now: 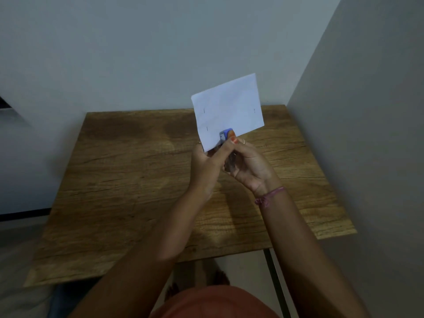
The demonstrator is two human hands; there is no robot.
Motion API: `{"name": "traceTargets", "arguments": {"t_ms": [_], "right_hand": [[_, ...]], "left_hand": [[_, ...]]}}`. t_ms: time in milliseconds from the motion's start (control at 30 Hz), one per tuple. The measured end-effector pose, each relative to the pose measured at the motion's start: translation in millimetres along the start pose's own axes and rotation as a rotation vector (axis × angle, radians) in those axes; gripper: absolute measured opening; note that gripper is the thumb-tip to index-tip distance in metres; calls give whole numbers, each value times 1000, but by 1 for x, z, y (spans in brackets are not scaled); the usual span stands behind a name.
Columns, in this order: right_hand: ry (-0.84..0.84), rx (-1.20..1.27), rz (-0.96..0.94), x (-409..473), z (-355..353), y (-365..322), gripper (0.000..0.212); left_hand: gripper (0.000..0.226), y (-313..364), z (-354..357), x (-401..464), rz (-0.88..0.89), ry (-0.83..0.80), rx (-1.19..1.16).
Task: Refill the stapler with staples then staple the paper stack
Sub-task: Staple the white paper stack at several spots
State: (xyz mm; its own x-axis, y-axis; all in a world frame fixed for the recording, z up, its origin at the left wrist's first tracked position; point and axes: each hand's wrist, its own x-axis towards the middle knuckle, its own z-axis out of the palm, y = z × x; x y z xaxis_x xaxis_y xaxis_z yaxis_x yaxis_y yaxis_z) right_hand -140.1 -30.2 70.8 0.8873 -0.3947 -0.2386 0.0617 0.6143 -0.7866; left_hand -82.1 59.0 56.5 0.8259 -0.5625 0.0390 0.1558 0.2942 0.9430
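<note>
While held aloft, stapler (226,136) between hands (229,161).

Dim, cool indoor light is falling from above; soft shadows are lying under the arms, edges are bending and blurring slightly.

Wooden table (128,171) in dim corner, plain grey walls (137,47)
</note>
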Motion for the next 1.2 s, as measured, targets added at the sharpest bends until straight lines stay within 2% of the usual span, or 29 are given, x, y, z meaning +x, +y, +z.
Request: {"name": "traceTargets", "arguments": {"t_ms": [100,333,533,633,700,767,933,1200], "right_hand": [[20,17,-15,0,5,2,26],[123,-19,-35,7,11,4,31],[180,-17,-80,7,15,11,15],[155,-57,-98,7,17,8,31],[147,-83,-86,6,18,4,48],[127,-120,-55,4,17,-1,53],[58,-15,-36,1,5,-16,23],[82,43,-53,3,-9,-22,29]], "left_hand": [[50,-1,4,2,-31,46,-64],[32,2,2,9,-36,54,-151],[29,1,-2,11,-77,34,-234],[31,2,-4,11,-85,-25,-282],[21,3,-5,11,-103,-43,-347],[21,5,-6,12,-127,-56,-375],[25,13,-11,15,-157,-66,-390],[18,18,-13,17,-96,-93,-331]]}}
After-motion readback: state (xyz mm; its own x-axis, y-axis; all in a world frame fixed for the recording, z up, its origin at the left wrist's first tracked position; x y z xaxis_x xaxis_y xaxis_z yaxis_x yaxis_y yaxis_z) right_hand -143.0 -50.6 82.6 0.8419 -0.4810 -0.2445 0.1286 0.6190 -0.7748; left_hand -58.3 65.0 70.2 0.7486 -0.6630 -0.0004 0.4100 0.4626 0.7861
